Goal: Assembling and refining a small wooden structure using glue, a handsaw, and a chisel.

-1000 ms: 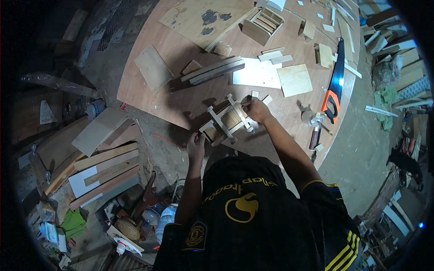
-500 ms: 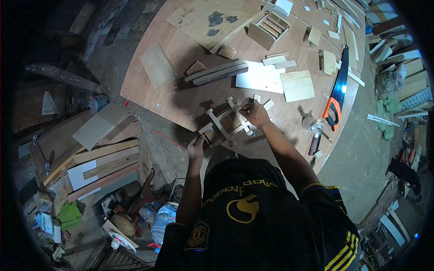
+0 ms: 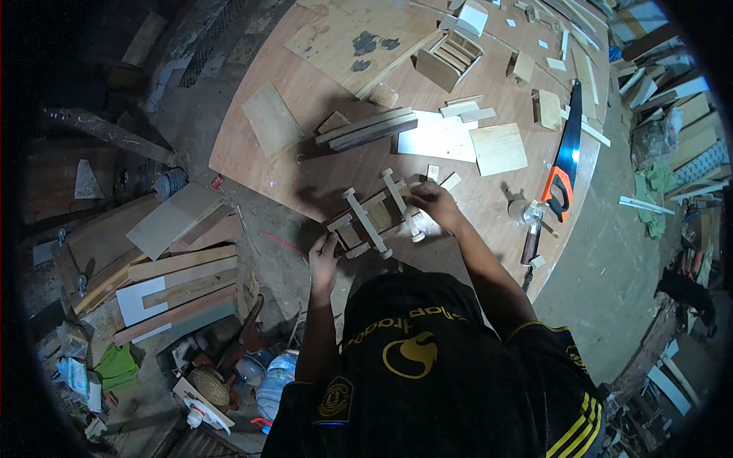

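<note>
A small wooden frame with two light crossbars, each with small knob-like ends, is held at the table's near edge. My left hand grips its left end, with fingers closed at the corner. At the opposite end, my right hand has its thumb and fingers closed on the frame's right edge; part of that grip is hidden. Two short wooden blocks lie just beyond my right hand. Farther off, a stack of wooden strips rests on the tabletop.
The wooden table bears a handsaw, a jar, a white sheet, a square board and a slatted wooden box. Stacked boards and a water bottle stand at the left on the floor.
The wooden frame has shifted slightly left and turned a little, showing more of its left end. Both hands have moved slightly with it. The whole view has also shifted a little.
</note>
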Demonstrator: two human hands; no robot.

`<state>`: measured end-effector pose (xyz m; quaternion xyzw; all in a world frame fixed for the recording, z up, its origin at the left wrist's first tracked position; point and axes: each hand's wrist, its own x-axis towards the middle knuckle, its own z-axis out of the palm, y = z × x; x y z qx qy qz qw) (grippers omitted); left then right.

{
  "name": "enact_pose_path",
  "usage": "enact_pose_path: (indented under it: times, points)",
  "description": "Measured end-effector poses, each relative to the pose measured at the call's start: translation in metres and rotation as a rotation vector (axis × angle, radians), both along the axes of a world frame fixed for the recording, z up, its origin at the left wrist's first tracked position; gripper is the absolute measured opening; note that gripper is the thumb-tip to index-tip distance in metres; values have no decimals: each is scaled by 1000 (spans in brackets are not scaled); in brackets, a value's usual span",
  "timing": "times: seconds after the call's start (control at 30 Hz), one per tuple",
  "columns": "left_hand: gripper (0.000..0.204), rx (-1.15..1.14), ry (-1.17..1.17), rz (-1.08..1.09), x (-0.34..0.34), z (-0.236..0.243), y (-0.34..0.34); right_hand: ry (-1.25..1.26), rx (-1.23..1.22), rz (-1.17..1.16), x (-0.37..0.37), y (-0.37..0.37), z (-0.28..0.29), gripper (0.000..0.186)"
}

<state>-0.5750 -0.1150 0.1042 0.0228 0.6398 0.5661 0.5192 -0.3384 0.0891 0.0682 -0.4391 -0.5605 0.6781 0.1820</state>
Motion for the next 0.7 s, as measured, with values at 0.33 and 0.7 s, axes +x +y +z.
enact_pose_path:
  times: [0.33,0.7]
  points:
    - [19,1,64,-107,-5,47,-6,103,-218,-47,29,-16,73,27]
    - [36,62,254,-373,-30,112,51,148,-227,-75,34,-7,123,30]
